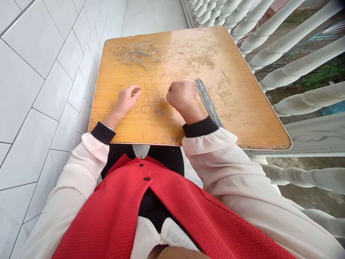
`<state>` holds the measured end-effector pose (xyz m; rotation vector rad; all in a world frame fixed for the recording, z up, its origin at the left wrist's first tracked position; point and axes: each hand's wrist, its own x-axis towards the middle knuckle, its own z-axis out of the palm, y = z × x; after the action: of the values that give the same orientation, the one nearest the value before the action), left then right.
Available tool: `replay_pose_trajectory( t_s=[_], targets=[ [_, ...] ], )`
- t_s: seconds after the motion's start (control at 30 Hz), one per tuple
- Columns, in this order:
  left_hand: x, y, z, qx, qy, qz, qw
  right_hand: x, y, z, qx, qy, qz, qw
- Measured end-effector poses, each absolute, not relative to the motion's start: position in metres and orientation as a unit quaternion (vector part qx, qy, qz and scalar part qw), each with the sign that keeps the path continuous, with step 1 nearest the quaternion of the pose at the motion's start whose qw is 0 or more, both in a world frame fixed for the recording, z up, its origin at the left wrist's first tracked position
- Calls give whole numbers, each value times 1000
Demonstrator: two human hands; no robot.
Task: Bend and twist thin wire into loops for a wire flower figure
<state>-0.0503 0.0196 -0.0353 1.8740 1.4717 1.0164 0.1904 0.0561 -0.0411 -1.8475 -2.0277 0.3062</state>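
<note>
A thin bent wire (153,102) lies in a loop on the worn wooden table (242,108) between my hands. My left hand (126,100) rests on the table with its fingers pinched together at one end of the wire. My right hand (182,96) is a closed fist at the wire's other end. Just right of that fist lies a bundle of straight grey wires (207,100), running under my right sleeve.
A tangled heap of thin wire (137,53) sits at the table's far left. A white tiled wall (40,90) runs along the left. White balusters (283,39) stand to the right.
</note>
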Motion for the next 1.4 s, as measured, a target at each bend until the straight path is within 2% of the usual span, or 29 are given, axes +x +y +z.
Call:
replay_pose_trajectory(
  t_s=[0.2,0.33,0.47,0.83,0.97,1.17,1.4],
  targets=[
    [-50,16,-36,772,495,347,196,182,48,-22,-687,-719,70,75],
    [-46,5,-29,855,430,241,163,171,38,-11,-700,-711,65,13],
    [-41,2,-29,898,385,169,129,165,30,-13,-688,-718,86,61],
    [-68,3,-34,881,447,151,48,147,45,-52,-585,-769,129,223],
    [-67,-3,-33,877,457,141,42,162,49,-55,-598,-755,132,235],
    [-67,-3,-31,875,464,130,47,169,44,-46,-631,-738,132,200],
    [-60,-7,-33,880,462,109,-5,157,42,-48,-586,-760,134,247]
  ],
)
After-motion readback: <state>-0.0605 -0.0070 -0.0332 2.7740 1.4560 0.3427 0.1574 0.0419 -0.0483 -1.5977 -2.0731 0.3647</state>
